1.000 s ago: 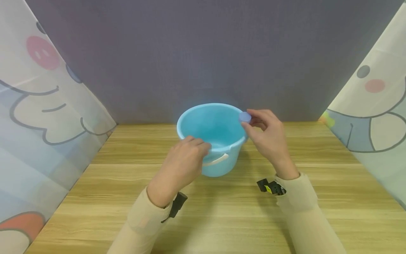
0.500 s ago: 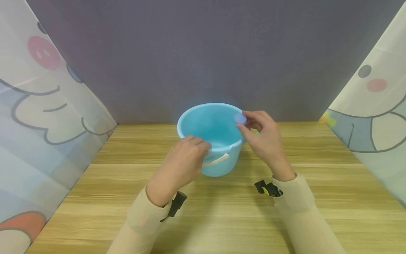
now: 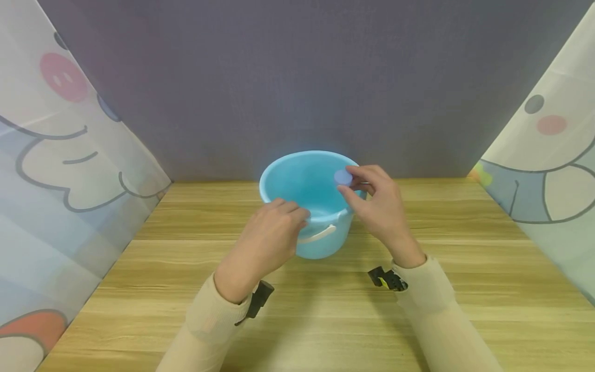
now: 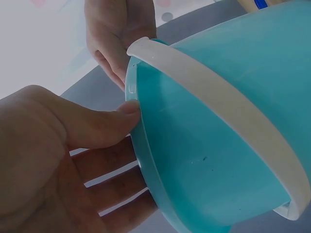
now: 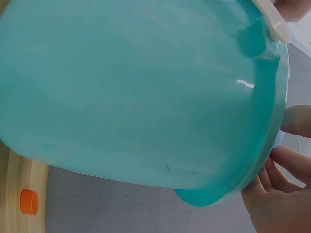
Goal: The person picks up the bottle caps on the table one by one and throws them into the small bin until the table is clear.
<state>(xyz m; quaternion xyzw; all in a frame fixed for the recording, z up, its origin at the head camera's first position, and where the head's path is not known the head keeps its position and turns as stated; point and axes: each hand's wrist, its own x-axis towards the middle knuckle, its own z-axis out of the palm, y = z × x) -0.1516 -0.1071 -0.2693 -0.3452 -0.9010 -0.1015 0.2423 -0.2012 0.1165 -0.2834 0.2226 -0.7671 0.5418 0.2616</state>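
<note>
A light blue plastic bucket (image 3: 325, 240) with a white handle (image 3: 318, 235) stands upright on the wooden table. My left hand (image 3: 271, 232) grips its near-left rim; in the left wrist view the thumb lies outside and the fingers (image 4: 116, 182) go over the rim. Between thumb and fingers, my right hand (image 3: 383, 206) pinches a round blue bottle cap (image 3: 343, 177) over the right side of the bucket's mouth. From the right wrist, the bucket wall and fingers hide most of that cap (image 5: 278, 139).
On the table, beyond the bucket in the right wrist view, lies an orange bottle cap (image 5: 29, 202); the bucket hides it from the head view. A small dark blue thing (image 4: 261, 4) shows at the left wrist view's top edge. A grey wall (image 3: 316, 77) rises behind.
My right hand has moved left with the blue cap, from beside the right rim to over the bucket's mouth. The left hand and the bucket have stayed put.
</note>
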